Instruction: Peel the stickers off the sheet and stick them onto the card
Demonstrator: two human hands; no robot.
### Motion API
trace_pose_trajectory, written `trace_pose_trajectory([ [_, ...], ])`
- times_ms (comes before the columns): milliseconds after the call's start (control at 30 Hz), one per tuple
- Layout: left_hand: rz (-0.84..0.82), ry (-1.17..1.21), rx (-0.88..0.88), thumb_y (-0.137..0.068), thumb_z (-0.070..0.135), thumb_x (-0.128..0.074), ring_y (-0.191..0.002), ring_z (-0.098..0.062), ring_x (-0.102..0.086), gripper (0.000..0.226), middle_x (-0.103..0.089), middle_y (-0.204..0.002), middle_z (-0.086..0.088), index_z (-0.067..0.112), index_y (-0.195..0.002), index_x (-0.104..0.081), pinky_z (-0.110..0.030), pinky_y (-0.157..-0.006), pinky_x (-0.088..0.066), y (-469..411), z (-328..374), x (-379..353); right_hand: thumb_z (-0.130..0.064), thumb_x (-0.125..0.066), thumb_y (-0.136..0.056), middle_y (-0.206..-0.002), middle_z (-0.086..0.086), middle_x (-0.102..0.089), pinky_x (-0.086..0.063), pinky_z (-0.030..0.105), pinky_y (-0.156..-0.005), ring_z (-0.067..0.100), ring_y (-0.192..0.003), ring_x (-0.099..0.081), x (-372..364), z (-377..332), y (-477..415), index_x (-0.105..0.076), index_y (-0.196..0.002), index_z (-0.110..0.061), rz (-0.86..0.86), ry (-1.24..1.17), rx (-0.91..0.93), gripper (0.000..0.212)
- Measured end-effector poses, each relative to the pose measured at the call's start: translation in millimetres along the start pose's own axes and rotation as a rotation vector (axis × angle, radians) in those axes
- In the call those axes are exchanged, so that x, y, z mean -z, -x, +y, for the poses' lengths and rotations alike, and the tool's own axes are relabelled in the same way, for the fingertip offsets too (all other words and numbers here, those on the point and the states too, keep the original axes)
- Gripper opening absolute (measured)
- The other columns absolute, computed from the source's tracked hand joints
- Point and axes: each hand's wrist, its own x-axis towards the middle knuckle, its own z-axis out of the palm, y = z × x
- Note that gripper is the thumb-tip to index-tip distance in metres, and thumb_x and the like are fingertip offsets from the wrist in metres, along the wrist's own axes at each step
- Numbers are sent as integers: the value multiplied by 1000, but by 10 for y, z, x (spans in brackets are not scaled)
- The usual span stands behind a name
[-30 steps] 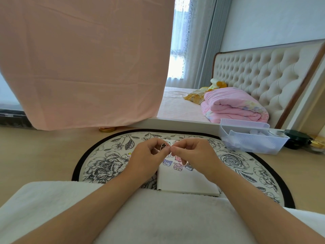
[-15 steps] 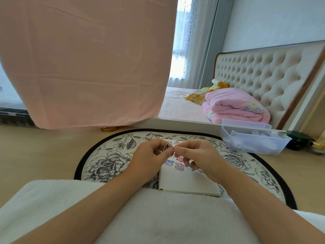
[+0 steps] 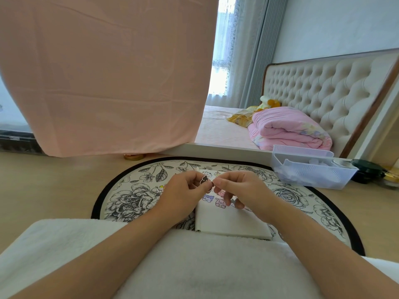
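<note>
CHANGE: little has shifted in the last second; dark sticker shows slightly clearer | HANDS: left hand pinches the sticker; right hand pinches at its edge, fingertips meeting | CARD: white card lies beneath on floral mat, several stickers already on it | JUDGEMENT: backing probably still being separated; placement not yet begun.

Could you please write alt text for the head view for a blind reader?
The left hand holds a small dark sticker while the right hand pinches at its edge, above a white card with cartoon stickers on a floral mat.
</note>
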Motion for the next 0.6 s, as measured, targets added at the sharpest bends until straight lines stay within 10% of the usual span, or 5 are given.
trace_pose_trajectory([
  [333,-38,35,20,-90,24,-70,-64,-14,-56,12,-69,-81,-18,19,-78,-71,-26,-61,-45,11,25,1,-19,-68,-95,-80,22,-68,-44,24,-52,15,-55,-54,56,-12,-10,-75,-86,-10,9,198,124,15],
  [600,-38,36,17,-89,22,-71,-57,-10,-49,14,-60,-64,-1,11,-82,-71,-18,-56,-40,26,22,-7,-20,-68,-92,-56,-21,-60,-42,19,-53,4,-47,-48,4,-4,-15,-73,-75,-22,114,514,302,18],
])
